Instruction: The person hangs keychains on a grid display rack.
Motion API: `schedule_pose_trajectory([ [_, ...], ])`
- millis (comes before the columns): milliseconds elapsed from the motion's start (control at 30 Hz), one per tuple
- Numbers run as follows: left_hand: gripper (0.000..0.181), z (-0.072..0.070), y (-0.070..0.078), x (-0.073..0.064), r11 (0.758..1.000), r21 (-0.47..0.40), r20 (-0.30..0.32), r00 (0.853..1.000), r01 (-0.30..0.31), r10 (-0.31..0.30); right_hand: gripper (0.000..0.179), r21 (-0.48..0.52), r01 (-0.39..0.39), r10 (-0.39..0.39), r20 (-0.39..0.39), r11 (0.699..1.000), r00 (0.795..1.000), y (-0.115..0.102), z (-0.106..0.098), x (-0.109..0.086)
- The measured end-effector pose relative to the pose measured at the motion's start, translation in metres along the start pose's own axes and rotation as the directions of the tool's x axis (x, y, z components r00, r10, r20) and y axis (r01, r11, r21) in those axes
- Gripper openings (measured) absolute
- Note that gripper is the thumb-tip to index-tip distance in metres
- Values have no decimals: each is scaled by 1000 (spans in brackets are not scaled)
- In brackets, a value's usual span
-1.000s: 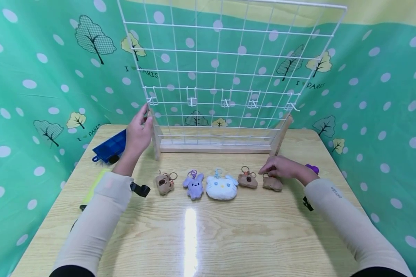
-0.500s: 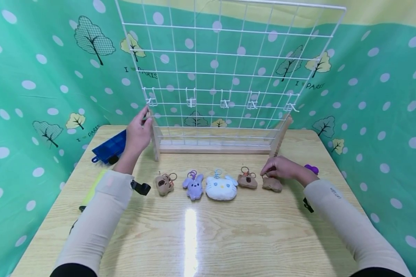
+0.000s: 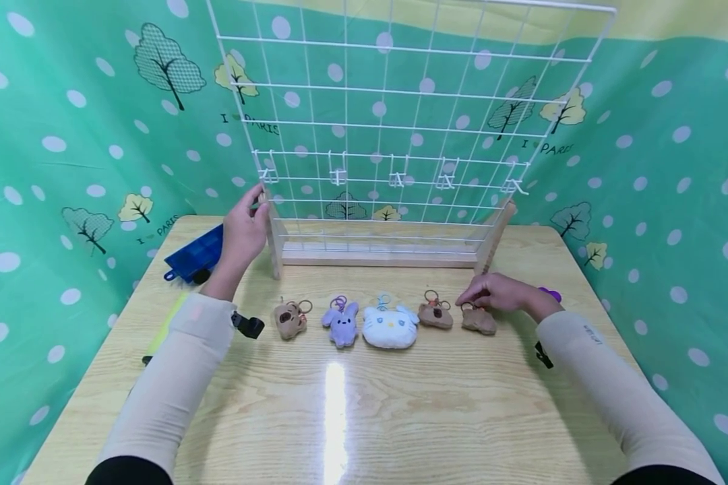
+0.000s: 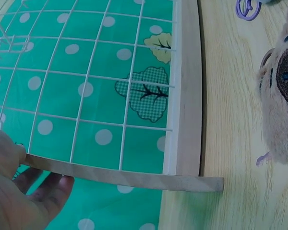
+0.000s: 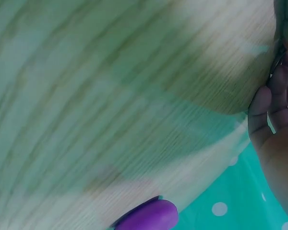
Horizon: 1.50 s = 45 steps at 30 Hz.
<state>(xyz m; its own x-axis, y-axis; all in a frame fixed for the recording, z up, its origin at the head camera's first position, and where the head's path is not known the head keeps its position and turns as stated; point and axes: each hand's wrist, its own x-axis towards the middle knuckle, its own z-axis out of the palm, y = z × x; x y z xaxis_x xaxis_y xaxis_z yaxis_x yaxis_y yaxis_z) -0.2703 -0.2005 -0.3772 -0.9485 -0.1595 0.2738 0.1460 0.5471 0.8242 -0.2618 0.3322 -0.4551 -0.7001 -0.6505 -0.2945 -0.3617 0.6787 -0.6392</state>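
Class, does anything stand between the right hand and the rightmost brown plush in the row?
Nothing visible does: in the head view, the right hand is at the upper end of the rightmost brown plush, with nothing between them.

Blue case (image 3: 195, 253) L on tbl (image 3: 437, 417), purple obj (image 3: 549, 294) R, curtain (image 3: 661, 209) bhnd.

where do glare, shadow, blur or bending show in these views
Head: a bright glare streak runs down the table, and both sleeves cast soft shadows; left wrist: the rack's side bows slightly, probably lens distortion; right wrist: the table's grain looks soft and hazy under a green cast.
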Motion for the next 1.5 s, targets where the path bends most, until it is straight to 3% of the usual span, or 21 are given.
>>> schedule_pose_trajectory([
  [400,48,-2,1,0,1000,9,-2,1000,-11,11,25,-98,7,-6,10,995,1000,-6,1,3],
  [667,47,-2,1,4,1000,19,-8,1000,-24,24,31,-68,-21,24,34,997,999,-11,-1,0],
  [933,46,-3,2,3,1000,21,-5,1000,-11,11,19,-66,10,-7,40,998,999,-11,1,4],
  [1133,47,-2,3,3,1000,23,1,1000,-2,2,18,-102,16,-16,0,995,1000,-9,3,2],
  [1367,46,-2,2,3,1000,18,-1,1000,-12,12,7,-72,-75,70,-74,995,995,-11,-3,-5],
  [1500,47,-5,0,3,1000,31,20,1000,-6,5,5,-58,-79,71,-124,995,990,-13,-6,-11],
])
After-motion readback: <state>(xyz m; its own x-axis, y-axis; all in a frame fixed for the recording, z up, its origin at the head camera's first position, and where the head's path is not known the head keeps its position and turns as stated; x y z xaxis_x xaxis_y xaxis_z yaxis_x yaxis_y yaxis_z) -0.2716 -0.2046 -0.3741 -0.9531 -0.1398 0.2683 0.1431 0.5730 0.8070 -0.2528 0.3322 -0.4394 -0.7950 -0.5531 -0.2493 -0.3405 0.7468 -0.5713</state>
